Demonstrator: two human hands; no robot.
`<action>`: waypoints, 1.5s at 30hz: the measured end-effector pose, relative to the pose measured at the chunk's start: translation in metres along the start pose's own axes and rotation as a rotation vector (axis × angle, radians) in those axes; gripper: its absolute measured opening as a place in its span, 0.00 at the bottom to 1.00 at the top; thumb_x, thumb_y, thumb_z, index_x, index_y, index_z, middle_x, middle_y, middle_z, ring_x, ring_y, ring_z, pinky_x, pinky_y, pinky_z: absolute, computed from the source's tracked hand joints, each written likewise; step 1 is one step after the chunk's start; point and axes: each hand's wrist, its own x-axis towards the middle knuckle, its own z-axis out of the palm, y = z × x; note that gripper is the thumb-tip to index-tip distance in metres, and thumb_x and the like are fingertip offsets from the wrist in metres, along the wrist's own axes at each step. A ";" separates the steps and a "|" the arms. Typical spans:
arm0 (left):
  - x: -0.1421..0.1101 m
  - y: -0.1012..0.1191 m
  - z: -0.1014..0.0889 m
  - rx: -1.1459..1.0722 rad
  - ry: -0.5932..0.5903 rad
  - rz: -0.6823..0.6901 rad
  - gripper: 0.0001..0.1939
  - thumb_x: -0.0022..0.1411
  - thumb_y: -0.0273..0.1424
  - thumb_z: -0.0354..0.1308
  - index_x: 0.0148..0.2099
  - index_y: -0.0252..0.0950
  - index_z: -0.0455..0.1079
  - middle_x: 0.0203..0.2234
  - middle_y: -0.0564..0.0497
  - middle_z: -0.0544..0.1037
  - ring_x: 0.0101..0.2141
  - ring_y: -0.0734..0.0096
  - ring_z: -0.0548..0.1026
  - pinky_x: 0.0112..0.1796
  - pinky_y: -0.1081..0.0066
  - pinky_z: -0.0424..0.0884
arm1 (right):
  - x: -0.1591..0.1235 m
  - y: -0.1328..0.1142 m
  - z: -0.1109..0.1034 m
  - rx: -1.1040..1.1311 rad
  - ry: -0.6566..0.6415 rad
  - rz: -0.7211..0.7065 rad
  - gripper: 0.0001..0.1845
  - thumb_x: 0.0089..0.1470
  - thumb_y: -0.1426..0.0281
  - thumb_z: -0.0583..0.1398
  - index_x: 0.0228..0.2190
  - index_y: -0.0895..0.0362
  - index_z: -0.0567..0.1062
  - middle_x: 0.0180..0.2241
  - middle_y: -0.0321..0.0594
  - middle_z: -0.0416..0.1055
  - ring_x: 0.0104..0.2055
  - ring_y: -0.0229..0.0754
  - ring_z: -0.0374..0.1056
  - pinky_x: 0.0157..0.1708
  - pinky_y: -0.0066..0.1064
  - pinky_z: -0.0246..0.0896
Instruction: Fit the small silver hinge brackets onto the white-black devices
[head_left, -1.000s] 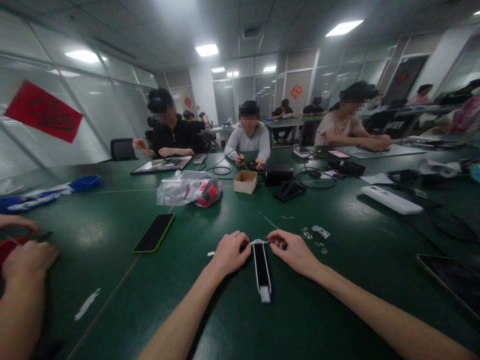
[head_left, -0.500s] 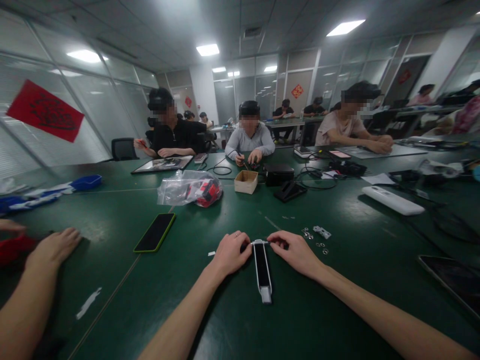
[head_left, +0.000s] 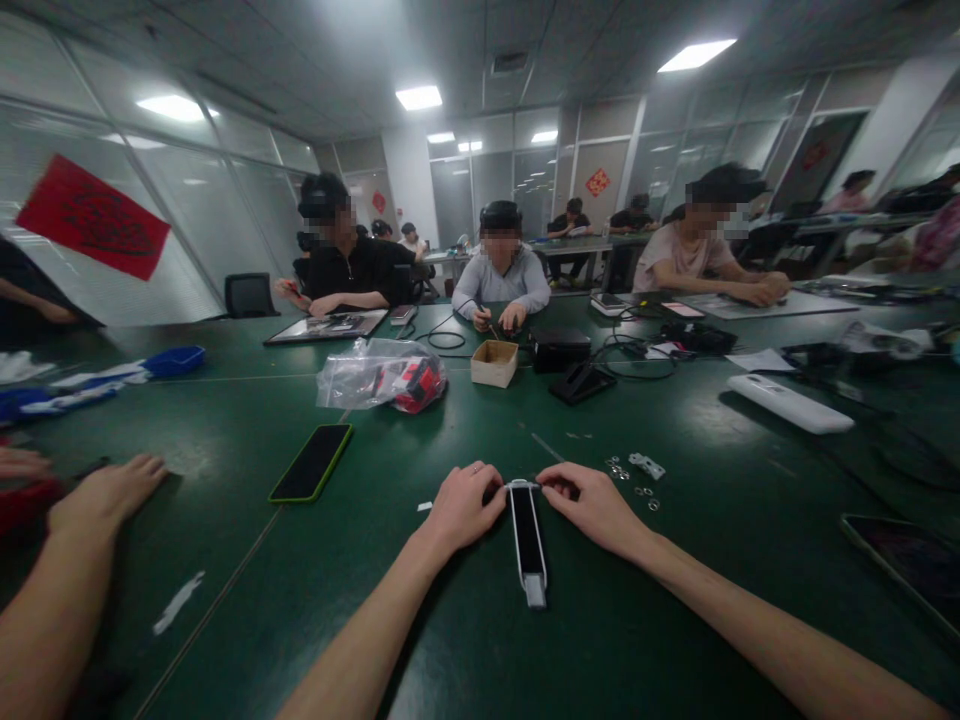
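Observation:
A slim white-framed device with a long black face lies on the green table, its far end between my two hands. At that far end a thin pale crosspiece sticks out sideways. My left hand has its thumb and fingers pinched at the left end of the crosspiece. On the other side my right hand pinches the right end, its fingers curled. The fingertips hide the crosspiece's ends. Right of my right hand lie several small metal rings and a small white plate with holes.
A green-edged phone lies left, near a co-worker's hand. Farther off are a plastic bag with a red-and-black item, an open box, a black box and cables. A white oblong case lies right. Several people sit beyond.
My hands and the device keep almost the same position. A dark-clothed person has come into view at the far left edge. The co-worker's red item at left has shifted a little.

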 end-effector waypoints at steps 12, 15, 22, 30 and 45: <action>0.000 0.000 0.000 -0.001 0.003 0.002 0.08 0.63 0.33 0.49 0.35 0.37 0.67 0.32 0.51 0.73 0.33 0.69 0.70 0.35 0.69 0.61 | 0.001 0.002 0.002 0.028 0.017 -0.023 0.11 0.53 0.68 0.56 0.37 0.56 0.76 0.32 0.37 0.73 0.31 0.37 0.67 0.33 0.30 0.64; -0.001 0.000 0.000 -0.005 0.005 0.003 0.08 0.63 0.33 0.49 0.35 0.37 0.67 0.31 0.51 0.73 0.33 0.69 0.70 0.35 0.70 0.61 | 0.001 0.003 0.002 0.030 0.016 -0.027 0.11 0.53 0.69 0.56 0.37 0.56 0.76 0.32 0.37 0.73 0.31 0.37 0.67 0.33 0.31 0.63; -0.001 0.000 -0.002 -0.030 0.010 0.014 0.08 0.63 0.33 0.48 0.35 0.37 0.67 0.31 0.52 0.73 0.32 0.69 0.70 0.34 0.70 0.61 | 0.001 0.001 0.001 0.028 0.001 -0.012 0.11 0.54 0.68 0.56 0.37 0.56 0.76 0.32 0.37 0.73 0.31 0.38 0.67 0.32 0.30 0.63; -0.003 -0.003 0.002 -0.025 0.031 0.006 0.07 0.62 0.33 0.50 0.36 0.38 0.67 0.31 0.52 0.73 0.32 0.70 0.70 0.35 0.70 0.61 | 0.001 -0.004 0.001 -0.010 -0.005 -0.002 0.12 0.55 0.66 0.55 0.36 0.55 0.76 0.29 0.36 0.73 0.29 0.38 0.66 0.29 0.29 0.61; 0.000 -0.002 0.002 -0.033 0.017 0.024 0.08 0.63 0.32 0.48 0.35 0.37 0.67 0.31 0.52 0.72 0.31 0.70 0.70 0.35 0.70 0.61 | 0.002 -0.001 0.002 -0.007 -0.021 -0.023 0.12 0.56 0.66 0.55 0.39 0.56 0.75 0.32 0.37 0.74 0.31 0.38 0.67 0.32 0.30 0.62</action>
